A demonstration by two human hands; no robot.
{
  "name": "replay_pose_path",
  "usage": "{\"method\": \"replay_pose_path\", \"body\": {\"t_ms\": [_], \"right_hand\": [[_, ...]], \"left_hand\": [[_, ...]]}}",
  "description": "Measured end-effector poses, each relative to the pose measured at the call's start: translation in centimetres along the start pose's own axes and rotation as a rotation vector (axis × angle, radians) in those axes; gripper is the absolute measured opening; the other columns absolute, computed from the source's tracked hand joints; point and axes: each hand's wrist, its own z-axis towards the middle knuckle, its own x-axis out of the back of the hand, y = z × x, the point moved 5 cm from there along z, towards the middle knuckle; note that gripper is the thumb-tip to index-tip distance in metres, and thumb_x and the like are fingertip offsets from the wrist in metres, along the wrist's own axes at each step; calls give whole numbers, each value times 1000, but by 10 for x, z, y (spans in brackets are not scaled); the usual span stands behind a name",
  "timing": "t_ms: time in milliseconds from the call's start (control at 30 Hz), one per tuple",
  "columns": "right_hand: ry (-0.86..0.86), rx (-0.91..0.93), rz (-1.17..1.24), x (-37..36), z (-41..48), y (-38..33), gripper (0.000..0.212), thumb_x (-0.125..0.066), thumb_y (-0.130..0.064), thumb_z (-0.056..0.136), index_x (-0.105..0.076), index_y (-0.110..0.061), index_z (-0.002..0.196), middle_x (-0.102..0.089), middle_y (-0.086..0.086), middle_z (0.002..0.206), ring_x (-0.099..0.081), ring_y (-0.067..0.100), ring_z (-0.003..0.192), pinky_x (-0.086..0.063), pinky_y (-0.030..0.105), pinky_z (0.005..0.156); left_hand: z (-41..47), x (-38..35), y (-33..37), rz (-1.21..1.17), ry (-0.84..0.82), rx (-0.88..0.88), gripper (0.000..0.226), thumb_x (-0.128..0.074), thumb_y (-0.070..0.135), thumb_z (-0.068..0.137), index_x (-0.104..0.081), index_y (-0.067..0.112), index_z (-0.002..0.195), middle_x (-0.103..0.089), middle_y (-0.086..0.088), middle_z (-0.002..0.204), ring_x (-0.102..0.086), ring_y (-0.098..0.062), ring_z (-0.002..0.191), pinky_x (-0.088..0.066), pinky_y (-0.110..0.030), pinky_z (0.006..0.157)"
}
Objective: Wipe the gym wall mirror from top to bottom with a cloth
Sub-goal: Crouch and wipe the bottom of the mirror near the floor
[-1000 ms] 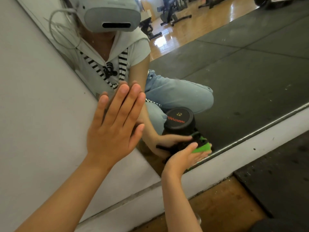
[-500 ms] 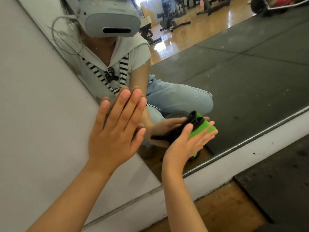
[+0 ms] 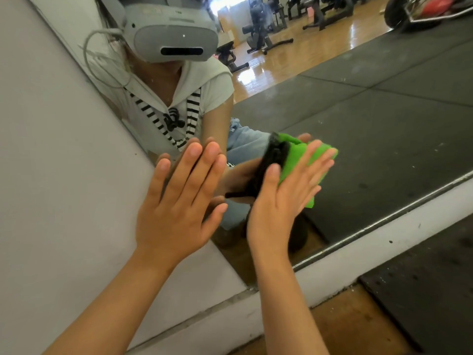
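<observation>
Low on the mirror [image 3: 371, 129], near its left edge, the green cloth [image 3: 294, 153] lies flat under the right hand [image 3: 281, 201], whose straight fingers press it. The left hand [image 3: 176, 201], fingers straight too, rests across the mirror's left edge, holding nothing.

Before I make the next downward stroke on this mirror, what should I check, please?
1. Green cloth lies between right hand and mirror: ok.
2. Right hand presses it flat, fingers straight: ok.
3. Left hand braced flat at the mirror's left edge: ok.
4. Room below the cloth, down to the bottom frame: ok.
5. Glass above already clean: cannot tell.
</observation>
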Motion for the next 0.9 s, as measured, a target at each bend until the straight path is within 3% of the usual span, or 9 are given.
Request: {"method": "replay_pose_path", "body": {"t_ms": [100, 200, 367, 467, 600, 700, 733, 833, 900], "right_hand": [[-89, 196, -46, -14, -16, -27, 65, -31, -39, 103, 8, -26, 154, 22, -9, 159, 22, 15, 149, 19, 41, 119], [-88, 316, -153, -4, 1, -17, 63, -30, -44, 103, 3, -27, 154, 13, -10, 160, 17, 14, 150, 12, 43, 121], [68, -45, -62, 26, 22, 37, 69, -15, -67, 96, 4, -34, 153, 8, -1, 166, 16, 5, 149, 5, 48, 123], [78, -157, -13, 27, 22, 38, 66, -18, -60, 96, 6, -34, 152, 13, 0, 165, 19, 4, 147, 8, 48, 122], [-90, 122, -6, 10, 19, -16, 61, -30, -38, 104, 4, -29, 155, 20, -2, 163, 25, 11, 148, 19, 45, 119], [-142, 283, -64, 11, 20, -22, 61, -31, -37, 105, 2, -29, 154, 18, -6, 162, 22, 12, 149, 17, 45, 119], [-116, 231, -90, 18, 27, -10, 61, -31, -39, 104, 2, -32, 154, 17, -8, 162, 21, 10, 149, 15, 47, 120], [-22, -149, -9, 43, 52, 35, 62, -31, -39, 104, 6, -35, 154, 18, -7, 163, 20, 10, 149, 10, 54, 121], [-13, -196, 15, 44, 51, 34, 65, -28, -40, 102, 5, -30, 156, 20, -4, 164, 22, 10, 149, 12, 51, 121]], "left_hand": [[0, 0, 0, -26, 2, 9, 66, -34, 41, 104, -18, 8, 159, -5, -7, 168, -5, -22, 155, -2, -44, 126], [0, 0, 0, -12, -8, 10, 69, -38, 41, 102, -18, 8, 159, -9, -8, 167, -5, -22, 155, -2, -43, 126], [0, 0, 0, 3, -4, 12, 69, -42, 41, 101, -22, 7, 158, -11, -7, 167, -4, -22, 155, -2, -43, 126], [0, 1, 0, -1, 1, 18, 69, -42, 41, 101, -23, 7, 158, -7, -6, 168, -6, -22, 155, -2, -43, 126], [-1, 1, 0, -6, 2, 9, 68, -39, 41, 102, -21, 8, 159, -8, -6, 168, -7, -22, 155, -3, -44, 126], [-2, 0, 3, -16, 2, 33, 68, -40, 40, 102, -20, 9, 159, -7, -6, 168, -6, -22, 155, -3, -44, 126], [-3, 0, 4, -23, 4, 50, 69, -40, 39, 101, -20, 9, 159, -6, -6, 168, -5, -22, 155, -2, -44, 126], [-6, -2, 9, -24, -1, 57, 71, -41, 40, 100, -17, 8, 159, -2, -7, 168, -3, -23, 155, -1, -45, 126], [-8, -4, 10, -21, -4, 55, 73, -41, 41, 100, -16, 8, 159, -1, -7, 168, -2, -24, 155, 0, -45, 126]]}}
